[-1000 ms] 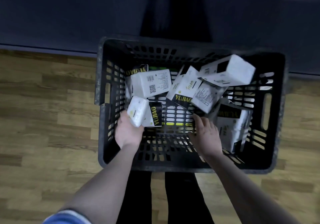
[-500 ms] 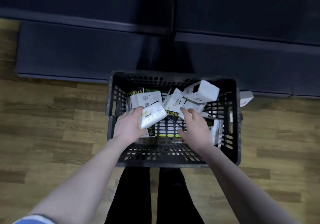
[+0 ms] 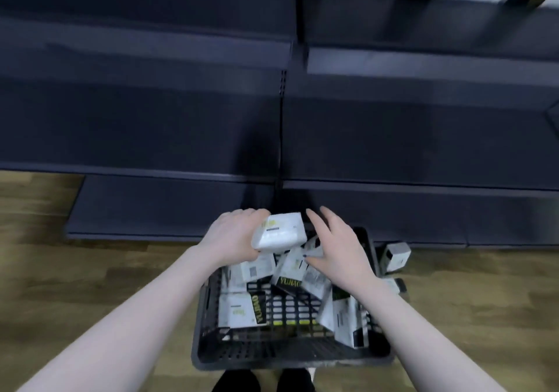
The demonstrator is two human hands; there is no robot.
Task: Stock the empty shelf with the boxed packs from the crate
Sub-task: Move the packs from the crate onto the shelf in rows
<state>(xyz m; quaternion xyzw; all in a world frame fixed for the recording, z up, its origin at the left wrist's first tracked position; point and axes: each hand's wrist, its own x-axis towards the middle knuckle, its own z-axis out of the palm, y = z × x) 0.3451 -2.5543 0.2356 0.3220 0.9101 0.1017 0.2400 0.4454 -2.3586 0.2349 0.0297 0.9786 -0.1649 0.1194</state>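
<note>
Pack (image 3: 278, 230), gripped by its end in the left hand (image 3: 233, 237) above the crate's (image 3: 290, 358) 12 o'clock rim, looks light and stiff-walled. Right hand (image 3: 338, 249) hovers spread wide, empty; opposite faces suit a hold.

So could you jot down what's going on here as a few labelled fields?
left hand: grips a white pack, lifted above the crate
right hand: open, fingers spread beside the pack
crate: dark, on the wood floor, more packs inside
shelves: lower ones bare
stray pack: on the floor right of the crate
</note>
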